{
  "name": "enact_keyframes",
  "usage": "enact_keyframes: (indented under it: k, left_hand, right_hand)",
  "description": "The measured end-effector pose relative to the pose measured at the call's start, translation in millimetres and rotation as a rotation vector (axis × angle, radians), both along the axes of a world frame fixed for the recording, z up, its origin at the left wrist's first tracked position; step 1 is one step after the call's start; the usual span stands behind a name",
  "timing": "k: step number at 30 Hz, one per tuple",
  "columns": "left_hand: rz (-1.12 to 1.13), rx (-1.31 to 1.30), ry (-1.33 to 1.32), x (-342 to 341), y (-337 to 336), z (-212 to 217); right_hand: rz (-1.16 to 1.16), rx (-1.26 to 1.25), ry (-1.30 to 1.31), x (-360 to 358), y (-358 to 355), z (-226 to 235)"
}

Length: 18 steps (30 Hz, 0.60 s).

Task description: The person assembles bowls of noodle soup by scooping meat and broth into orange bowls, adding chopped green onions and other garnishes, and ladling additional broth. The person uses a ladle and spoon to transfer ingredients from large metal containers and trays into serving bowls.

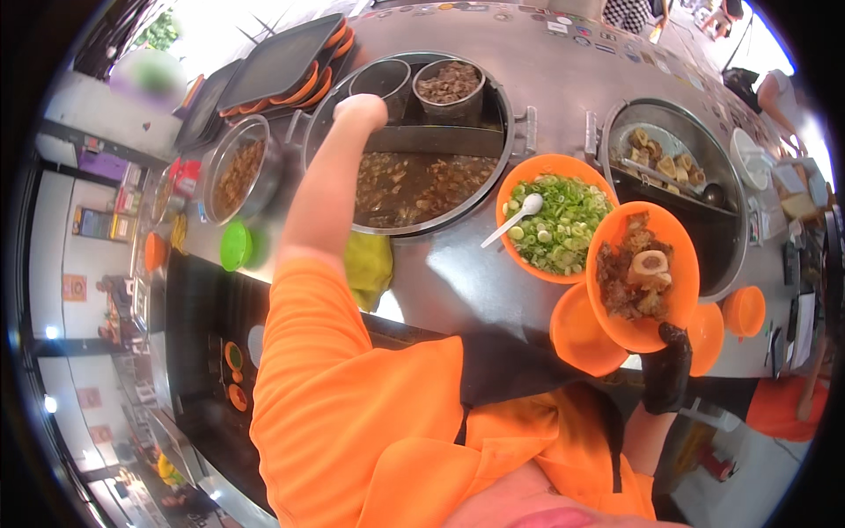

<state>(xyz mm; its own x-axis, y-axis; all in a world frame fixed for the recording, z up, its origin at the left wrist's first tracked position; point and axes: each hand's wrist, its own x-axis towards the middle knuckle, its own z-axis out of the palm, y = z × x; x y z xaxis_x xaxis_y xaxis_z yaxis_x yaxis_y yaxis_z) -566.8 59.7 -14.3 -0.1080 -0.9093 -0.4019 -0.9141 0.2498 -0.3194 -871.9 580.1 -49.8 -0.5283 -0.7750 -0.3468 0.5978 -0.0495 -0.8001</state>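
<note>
My right hand (666, 374), in a black glove, grips the rim of an orange bowl (687, 295) and tilts it. Inside are chunks of brown meat and a marrow bone (650, 266). My bare left hand (363, 112) is closed over the far left of a big round pot (493, 198), beside a metal canister (387, 75); its fingers and anything in them are hidden. A second canister (451, 114) there holds chopped meat, and dark broth with meat pieces (422, 189) fills the pot's near half. Left of the raised bowl sits a bowl of sliced green onions (559, 220) with a white spoon (525, 211).
A second pot (607, 145) at right holds bones and a ladle (713, 195). Orange bowls (585, 330) line the near edge. At left are a metal bowl of meat (238, 172), a green bowl (236, 246), stacked trays (282, 57) and a yellow-green cloth (368, 268).
</note>
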Motion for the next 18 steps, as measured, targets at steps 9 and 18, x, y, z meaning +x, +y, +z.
enact_keyframes:
  k: [9, 18]
  left_hand:
    - [-0.137, -0.209, 0.233, -13.4, -2.0, -6.1]
    - [-0.248, -0.694, 0.985, 131.6, 160.9, 125.3]
  right_hand:
    - [0.243, -0.053, -0.083, 7.9, -45.9, 10.3]
    - [0.581, 0.263, 0.258, 36.2, -145.9, 116.5]
